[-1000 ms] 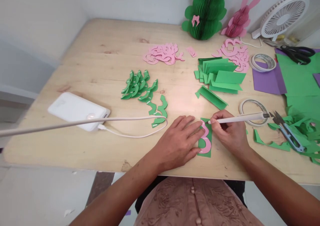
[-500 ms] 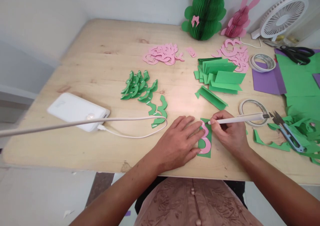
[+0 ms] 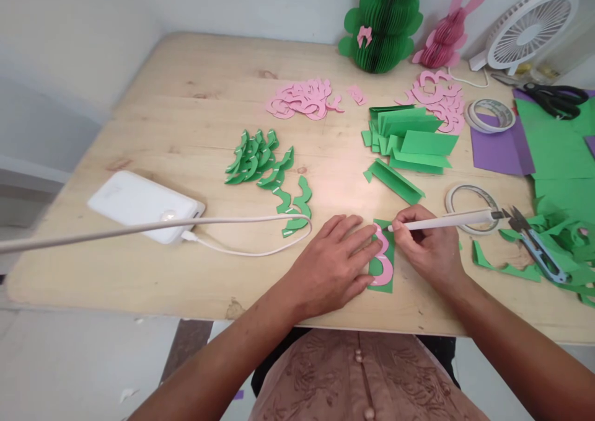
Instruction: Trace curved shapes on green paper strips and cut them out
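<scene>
My left hand [image 3: 332, 263] lies flat with its fingers stretched out, fingertips pressing a curvy pink paper cutout [image 3: 383, 272] onto a green paper strip [image 3: 389, 247]. In my right hand [image 3: 430, 244] is a white pen [image 3: 449, 221], pinched near its tip. The tip touches or nearly touches the strip beside the upper part of the cutout. Green wavy cutouts [image 3: 253, 157] with small white marks lie beyond my left hand. Folded green paper pieces [image 3: 413, 139] sit farther back, past my right hand.
A white power bank [image 3: 144, 205] with a cable [image 3: 242, 221] lies left. Pink cutouts [image 3: 302, 98] are heaped at the back, near a green honeycomb paper figure [image 3: 383, 30]. To the right are tape rolls [image 3: 490, 116], small snips [image 3: 539, 247], black scissors [image 3: 553, 98] and green scraps [image 3: 576, 238].
Hardly anything differs. The view has shifted very slightly; both hands, the pen and the paper keep nearly the same places.
</scene>
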`<state>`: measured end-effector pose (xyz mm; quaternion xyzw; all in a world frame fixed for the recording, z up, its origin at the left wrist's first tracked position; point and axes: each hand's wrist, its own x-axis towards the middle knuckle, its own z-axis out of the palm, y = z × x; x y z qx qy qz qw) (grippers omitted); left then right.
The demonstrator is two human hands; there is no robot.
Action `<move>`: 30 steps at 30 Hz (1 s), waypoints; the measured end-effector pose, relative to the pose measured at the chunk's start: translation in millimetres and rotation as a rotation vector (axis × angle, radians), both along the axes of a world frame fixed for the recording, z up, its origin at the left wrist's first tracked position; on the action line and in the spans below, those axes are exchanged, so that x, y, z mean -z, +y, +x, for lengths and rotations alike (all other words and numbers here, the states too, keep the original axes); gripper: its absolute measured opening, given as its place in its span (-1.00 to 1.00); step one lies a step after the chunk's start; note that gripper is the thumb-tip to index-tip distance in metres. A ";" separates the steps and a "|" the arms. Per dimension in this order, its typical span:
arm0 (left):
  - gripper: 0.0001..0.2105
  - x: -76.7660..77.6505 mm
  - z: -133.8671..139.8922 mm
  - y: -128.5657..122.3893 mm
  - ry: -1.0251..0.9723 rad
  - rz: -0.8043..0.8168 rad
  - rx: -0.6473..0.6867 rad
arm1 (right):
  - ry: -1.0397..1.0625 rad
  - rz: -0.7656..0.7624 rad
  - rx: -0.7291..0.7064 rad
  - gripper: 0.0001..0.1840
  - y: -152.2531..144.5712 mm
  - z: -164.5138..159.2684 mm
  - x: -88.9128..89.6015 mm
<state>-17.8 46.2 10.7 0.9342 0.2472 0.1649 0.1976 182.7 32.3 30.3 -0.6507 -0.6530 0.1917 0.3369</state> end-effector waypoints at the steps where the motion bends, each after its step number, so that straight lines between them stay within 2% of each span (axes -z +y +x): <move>1: -0.59 -0.1 0.0 0.0 0.000 -0.001 0.000 | 0.001 0.001 -0.002 -0.83 -0.1 0.1 0.0; 30: -0.59 0.3 0.0 0.0 0.006 0.009 -0.003 | 0.011 0.014 -0.020 -0.83 -1.2 0.8 1.4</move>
